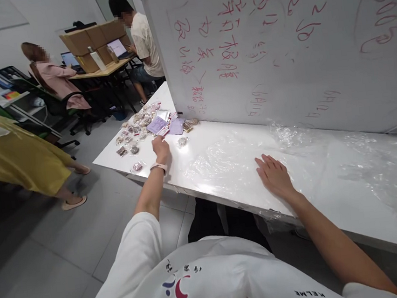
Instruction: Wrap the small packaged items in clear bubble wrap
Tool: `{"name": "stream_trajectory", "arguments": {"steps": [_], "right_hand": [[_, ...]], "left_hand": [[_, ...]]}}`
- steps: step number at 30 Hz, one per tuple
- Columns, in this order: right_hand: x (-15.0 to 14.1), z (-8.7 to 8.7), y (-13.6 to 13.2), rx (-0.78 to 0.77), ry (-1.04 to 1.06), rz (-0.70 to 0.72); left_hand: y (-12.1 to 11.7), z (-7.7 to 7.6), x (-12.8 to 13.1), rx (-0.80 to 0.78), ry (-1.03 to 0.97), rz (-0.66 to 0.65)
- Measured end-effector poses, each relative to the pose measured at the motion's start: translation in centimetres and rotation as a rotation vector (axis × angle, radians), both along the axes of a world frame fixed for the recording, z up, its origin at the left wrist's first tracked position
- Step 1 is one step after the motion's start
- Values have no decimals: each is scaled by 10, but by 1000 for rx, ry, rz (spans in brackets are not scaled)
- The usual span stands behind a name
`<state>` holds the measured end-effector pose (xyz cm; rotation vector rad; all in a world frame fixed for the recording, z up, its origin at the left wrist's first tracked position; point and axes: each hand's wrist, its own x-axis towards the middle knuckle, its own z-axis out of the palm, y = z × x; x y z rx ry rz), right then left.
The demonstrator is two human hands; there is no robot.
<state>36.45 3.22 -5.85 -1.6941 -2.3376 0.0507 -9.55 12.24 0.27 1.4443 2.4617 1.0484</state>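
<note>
My left hand [161, 149], with a band round the wrist, is at the near edge of a pile of small packets. Its fingers are curled in, and what they hold, if anything, is hidden. Just beyond the fingertips lie two purple packets [176, 127] and a silver packet [163, 114]. Around them are several small clear-wrapped pieces [134, 149], and one round wrapped piece [182, 141] sits right of the hand. My right hand [274, 175] rests palm down, fingers spread, on crinkled clear plastic film [220, 158] covering the white table.
A whiteboard [281, 56] with red writing stands along the table's back. More bunched film [379, 169] covers the right side. Left of the white table [110, 158], a person in a yellow skirt [20, 161] is close by. Two people sit at a desk [107, 71] farther back.
</note>
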Motion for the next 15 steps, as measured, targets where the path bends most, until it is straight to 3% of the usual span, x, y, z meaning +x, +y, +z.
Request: {"name": "stream_trajectory", "arguments": {"steps": [5, 11, 15], "right_hand": [[2, -3, 2, 34, -7, 8], [2, -2, 1, 37, 0, 2], [1, -2, 1, 50, 29, 2]], "left_hand": [[22, 10, -41, -1, 42, 65], [71, 40, -65, 13, 52, -9], [99, 37, -70, -8, -58, -34]]}}
